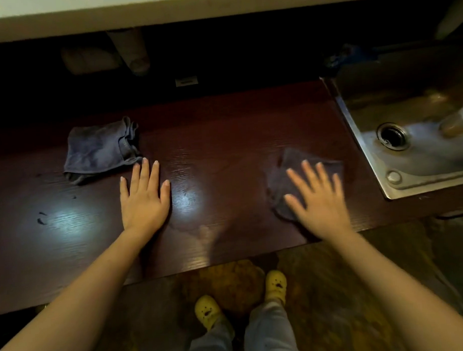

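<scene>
Two cloths lie on the dark red-brown wooden table (224,138), and only one is in use. The right hand (319,198) lies flat on a small, crumpled dark grey cloth (280,173), with its fingers straight and spread, pressing the cloth down rather than gripping it. This cloth sits toward the right end of the table, near the stainless steel sink (355,134) set into it, whose round drain (393,136) shows in the basin. The right hand's outline is blurred, which suggests a wiping stroke is under way.

The left hand (144,196) rests palm down on bare wood near the middle of the table, with its fingers straight and close together, holding nothing. Its fingertips lie just beside the near corner of a folded blue-grey cloth (101,149). Whether they touch that cloth cannot be told. The two hands are well apart.

The step in hand looks like wiping the table top, with the left hand serving as a brace. A few small dark smears (41,218) show on the wood to the left, beside a bright reflection, so that part probably needs attention.

The next move calls for keeping the palm's pressure even, so the crumpled cloth slides with the hand instead of bunching or slipping out. It also calls for carrying the stroke leftward across the middle. The left hand and the folded cloth would then stand in the path and need to shift.
</scene>
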### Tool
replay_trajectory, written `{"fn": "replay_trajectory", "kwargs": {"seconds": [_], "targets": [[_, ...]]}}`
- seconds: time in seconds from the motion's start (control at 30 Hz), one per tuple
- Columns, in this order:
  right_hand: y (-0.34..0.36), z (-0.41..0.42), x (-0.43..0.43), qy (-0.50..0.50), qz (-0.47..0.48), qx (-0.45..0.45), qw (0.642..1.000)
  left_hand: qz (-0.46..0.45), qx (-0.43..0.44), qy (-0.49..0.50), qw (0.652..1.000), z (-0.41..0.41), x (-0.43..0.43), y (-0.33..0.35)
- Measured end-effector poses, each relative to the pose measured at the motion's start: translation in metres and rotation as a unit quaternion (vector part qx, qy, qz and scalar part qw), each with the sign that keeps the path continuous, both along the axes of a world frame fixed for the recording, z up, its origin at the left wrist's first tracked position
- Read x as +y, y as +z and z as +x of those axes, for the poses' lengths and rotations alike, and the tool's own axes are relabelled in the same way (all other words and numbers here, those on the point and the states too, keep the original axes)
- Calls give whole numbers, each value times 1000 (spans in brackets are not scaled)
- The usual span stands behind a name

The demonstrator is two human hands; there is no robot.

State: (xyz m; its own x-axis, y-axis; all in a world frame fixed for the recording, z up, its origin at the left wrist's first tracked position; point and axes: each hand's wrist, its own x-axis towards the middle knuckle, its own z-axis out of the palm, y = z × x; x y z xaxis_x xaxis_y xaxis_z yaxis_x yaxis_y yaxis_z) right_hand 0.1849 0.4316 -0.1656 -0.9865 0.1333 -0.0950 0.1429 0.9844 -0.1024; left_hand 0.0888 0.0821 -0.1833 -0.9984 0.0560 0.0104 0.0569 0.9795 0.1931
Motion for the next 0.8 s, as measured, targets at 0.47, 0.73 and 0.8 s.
{"fn": "replay_trajectory", "kwargs": {"seconds": [0.47, 0.73, 0.8], "targets": [[0, 40, -153, 36, -38, 21, 998, -6, 2, 8, 1000, -1, 4, -2], [-1, 25, -171, 239, -69, -1, 969, -10, -10, -51, 999, 11, -40, 0], [-3, 14, -168, 247, -65, 0, 967, -12, -8, -21, 1000, 21, -48, -1]]}}
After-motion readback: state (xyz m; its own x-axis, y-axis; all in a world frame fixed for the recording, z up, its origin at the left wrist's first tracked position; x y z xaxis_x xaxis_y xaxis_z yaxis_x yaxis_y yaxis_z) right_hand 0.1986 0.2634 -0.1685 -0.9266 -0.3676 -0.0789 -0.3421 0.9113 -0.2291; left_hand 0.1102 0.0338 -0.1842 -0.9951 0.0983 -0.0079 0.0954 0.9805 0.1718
